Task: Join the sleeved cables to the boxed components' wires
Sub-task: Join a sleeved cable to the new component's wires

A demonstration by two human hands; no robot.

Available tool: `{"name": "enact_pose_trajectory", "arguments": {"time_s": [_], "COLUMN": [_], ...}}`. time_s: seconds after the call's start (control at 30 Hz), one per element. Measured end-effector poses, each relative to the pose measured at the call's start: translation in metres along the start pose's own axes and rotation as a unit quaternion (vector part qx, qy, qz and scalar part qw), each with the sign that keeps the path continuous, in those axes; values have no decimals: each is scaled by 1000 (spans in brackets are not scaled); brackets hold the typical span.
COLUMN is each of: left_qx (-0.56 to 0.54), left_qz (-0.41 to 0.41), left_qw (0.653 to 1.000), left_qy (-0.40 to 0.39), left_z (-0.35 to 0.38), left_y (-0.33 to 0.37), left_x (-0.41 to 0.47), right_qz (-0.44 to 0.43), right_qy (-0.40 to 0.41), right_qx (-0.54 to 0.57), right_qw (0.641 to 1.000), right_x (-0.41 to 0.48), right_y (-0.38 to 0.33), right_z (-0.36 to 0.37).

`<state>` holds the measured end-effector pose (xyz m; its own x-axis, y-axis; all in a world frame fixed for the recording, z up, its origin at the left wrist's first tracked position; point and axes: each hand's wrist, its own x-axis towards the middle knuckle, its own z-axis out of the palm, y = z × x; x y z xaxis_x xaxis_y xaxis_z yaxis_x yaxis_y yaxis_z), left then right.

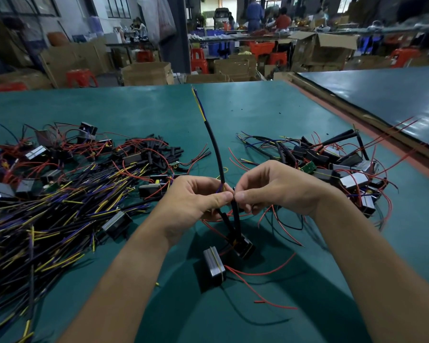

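Left hand [198, 201]: thumb and fingers pinch lower end of sleeved cable [214, 149]; purple and yellow cores show at pinch. Right hand [273, 191]: fingertips pinch black lead [236, 214] rising from boxed component [242, 246], 6 o'clock below hands. Cable arcs toward 12 o'clock. Joint itself hidden between fingertips.

Likely step: twisting ends together. Advice: match colours, keep tips aligned, twist tight, spare joint from box's weight.

Second box [214, 264] at 6 o'clock on green mat [258, 115]; cable heap [60, 206] at 9; component pile [337, 167] at 2.

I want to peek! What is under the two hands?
Under the left hand and right hand, black cables run down to a black box. A silver box and red wires lie on the green table. Where the fingertips pinch them is hidden.
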<state>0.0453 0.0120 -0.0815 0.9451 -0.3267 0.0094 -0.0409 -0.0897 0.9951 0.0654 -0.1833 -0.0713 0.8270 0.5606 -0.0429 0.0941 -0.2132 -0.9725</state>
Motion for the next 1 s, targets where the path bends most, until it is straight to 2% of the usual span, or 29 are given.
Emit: {"name": "enact_pose_trajectory", "arguments": {"time_s": [0.17,0.43,0.77,1.0], "left_qx": [-17,-41,-12,1], "left_qz": [-2,-16,8,-18], "left_qw": [1000,999,1000,999], "left_qy": [4,-7,-3,-27], "left_z": [-2,-2,-3,-6], "left_y": [2,3,0,2], "left_x": [-2,-2,0,0], "right_qz": [-4,7,-14,-30], "right_qy": [3,-14,4,0], "right_qx": [3,84,33,-26], "right_qw": [1000,996,999,999], "right_x": [4,3,8,5], "right_y": [4,9,11,3], "right_z": [2,-2,5,7]}}
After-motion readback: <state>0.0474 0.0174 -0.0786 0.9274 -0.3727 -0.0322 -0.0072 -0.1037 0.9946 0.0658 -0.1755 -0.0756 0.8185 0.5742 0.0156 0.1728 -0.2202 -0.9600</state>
